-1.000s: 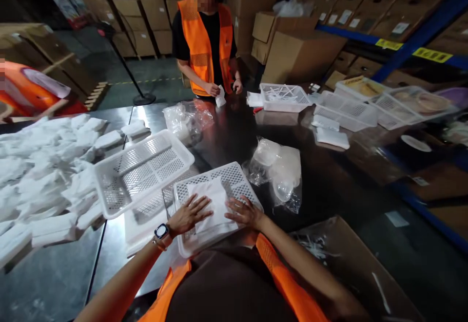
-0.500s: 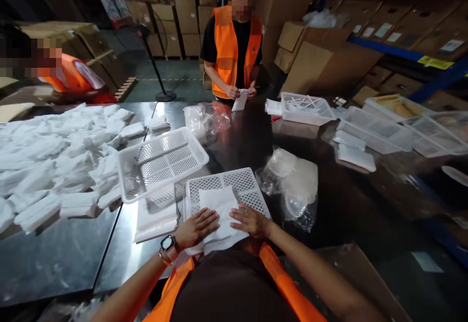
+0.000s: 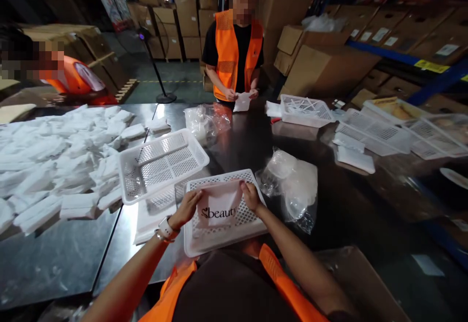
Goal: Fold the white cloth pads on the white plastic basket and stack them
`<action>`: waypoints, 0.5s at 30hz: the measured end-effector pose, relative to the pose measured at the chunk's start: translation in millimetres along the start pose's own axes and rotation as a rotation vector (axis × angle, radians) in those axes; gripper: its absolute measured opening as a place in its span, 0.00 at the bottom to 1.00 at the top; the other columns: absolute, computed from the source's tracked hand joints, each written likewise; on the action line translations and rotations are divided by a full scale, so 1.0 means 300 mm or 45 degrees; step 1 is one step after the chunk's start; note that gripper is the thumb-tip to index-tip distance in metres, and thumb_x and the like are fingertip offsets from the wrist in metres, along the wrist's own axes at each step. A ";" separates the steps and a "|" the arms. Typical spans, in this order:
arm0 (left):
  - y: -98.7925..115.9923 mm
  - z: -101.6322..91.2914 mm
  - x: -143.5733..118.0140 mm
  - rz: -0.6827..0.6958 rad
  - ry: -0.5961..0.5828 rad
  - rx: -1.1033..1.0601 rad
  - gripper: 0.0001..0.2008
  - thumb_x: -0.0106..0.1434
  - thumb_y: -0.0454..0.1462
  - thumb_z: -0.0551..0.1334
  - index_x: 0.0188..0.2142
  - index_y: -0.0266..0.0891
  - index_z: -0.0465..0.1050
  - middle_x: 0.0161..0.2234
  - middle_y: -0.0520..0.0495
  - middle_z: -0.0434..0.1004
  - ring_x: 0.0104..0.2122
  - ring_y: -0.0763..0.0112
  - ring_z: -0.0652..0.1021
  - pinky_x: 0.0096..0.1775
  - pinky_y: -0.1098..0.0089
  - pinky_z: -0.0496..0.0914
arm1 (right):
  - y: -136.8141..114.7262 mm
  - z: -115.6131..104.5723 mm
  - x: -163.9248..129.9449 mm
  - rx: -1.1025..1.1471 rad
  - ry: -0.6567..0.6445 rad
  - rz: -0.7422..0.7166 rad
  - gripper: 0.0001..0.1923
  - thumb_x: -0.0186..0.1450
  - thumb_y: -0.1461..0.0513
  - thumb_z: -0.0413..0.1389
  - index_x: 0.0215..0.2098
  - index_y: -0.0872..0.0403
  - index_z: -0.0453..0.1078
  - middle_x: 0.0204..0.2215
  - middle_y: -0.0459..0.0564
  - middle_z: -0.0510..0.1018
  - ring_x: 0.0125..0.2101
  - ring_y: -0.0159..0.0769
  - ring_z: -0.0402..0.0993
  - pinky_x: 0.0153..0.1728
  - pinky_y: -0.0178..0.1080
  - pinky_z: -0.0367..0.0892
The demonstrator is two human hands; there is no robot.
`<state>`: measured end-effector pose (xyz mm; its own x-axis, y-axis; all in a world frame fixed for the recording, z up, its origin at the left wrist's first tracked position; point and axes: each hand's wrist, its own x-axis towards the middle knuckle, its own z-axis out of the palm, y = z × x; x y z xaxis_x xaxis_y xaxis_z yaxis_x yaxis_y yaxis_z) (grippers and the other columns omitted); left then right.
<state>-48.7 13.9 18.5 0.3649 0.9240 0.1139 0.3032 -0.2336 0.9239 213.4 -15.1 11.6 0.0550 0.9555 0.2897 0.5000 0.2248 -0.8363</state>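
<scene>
Between my hands hangs a white pouch (image 3: 219,204) with "beauty" printed in dark letters, held up by its two upper corners. My left hand (image 3: 187,208) pinches its left corner. At the other corner my right hand (image 3: 251,197) has its thumb and fingers closed on the edge. Below the pouch lies an upturned white perforated basket (image 3: 252,178), partly hidden by it. To the left stands a second white basket (image 3: 126,180), upright, overlapping a flat stack of white material (image 3: 155,224). A clear plastic bag with white contents (image 3: 298,180) rests right of my right hand.
Many white folded packets (image 3: 73,156) cover the left of the metal table (image 3: 54,268). Across it, a co-worker in an orange vest (image 3: 236,64) holds a white piece. Another person (image 3: 82,78) bends at far left. A basket of white strips (image 3: 307,112) stands at the back right.
Both hands were flat on the white pouch over the basket; now they grip its upper corners and hold it raised, lettering showing. The co-worker opposite has spread their white piece between both hands.
</scene>
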 end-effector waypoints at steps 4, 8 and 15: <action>0.043 -0.058 0.046 0.102 -0.300 0.026 0.25 0.70 0.52 0.49 0.38 0.40 0.80 0.41 0.42 0.82 0.43 0.60 0.78 0.51 0.58 0.73 | -0.012 -0.045 0.030 0.037 -0.142 -0.127 0.33 0.72 0.45 0.36 0.26 0.53 0.74 0.27 0.54 0.79 0.34 0.40 0.76 0.40 0.42 0.72; -0.004 -0.046 0.016 0.282 -0.753 0.399 0.16 0.69 0.42 0.54 0.46 0.43 0.80 0.66 0.41 0.64 0.66 0.54 0.63 0.67 0.47 0.53 | 0.027 -0.045 -0.025 -0.122 -0.686 -0.486 0.26 0.72 0.56 0.42 0.58 0.60 0.70 0.56 0.63 0.75 0.61 0.44 0.67 0.64 0.53 0.59; -0.129 0.029 -0.062 0.372 -0.926 0.700 0.18 0.61 0.32 0.61 0.48 0.45 0.80 0.70 0.44 0.54 0.70 0.49 0.53 0.68 0.41 0.46 | 0.149 -0.003 -0.132 -0.339 -0.945 -0.471 0.23 0.70 0.64 0.45 0.59 0.62 0.69 0.56 0.64 0.75 0.60 0.42 0.69 0.65 0.53 0.59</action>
<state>-59.6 3.1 -22.4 0.8931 0.4355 -0.1132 0.4168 -0.7058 0.5728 234.3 -43.0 -36.9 -0.6824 0.7280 0.0654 0.5649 0.5821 -0.5849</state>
